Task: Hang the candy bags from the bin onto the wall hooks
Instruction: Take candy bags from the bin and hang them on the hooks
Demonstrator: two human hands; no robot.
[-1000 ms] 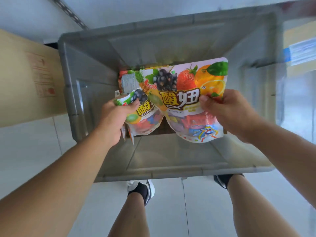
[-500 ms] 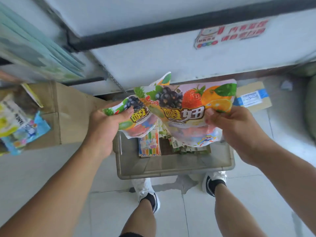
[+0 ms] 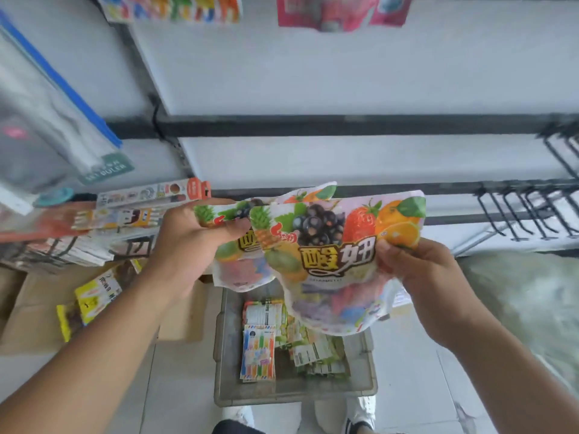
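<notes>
Head view: the left hand [image 3: 188,245] fingers hold the back candy bag [image 3: 238,274]; the right hand [image 3: 419,274] fingers hold the front candy bag [image 3: 332,245] over the bin [image 3: 227,371].

Front candy bag [image 3: 338,245] overlaps rear candy bag [image 3: 238,267], both upright, fruit-printed, above grey bin [image 3: 225,355] (packets [image 3: 258,352] inside); black hooks [image 3: 526,214] at right.

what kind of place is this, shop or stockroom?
Most likely a small retail shop, at a display wall being restocked. Packaged goods hang on the left, more packets along the top, bare black wall hooks stick out on the right, and a grey bin of candy bags sits on the floor.
</notes>
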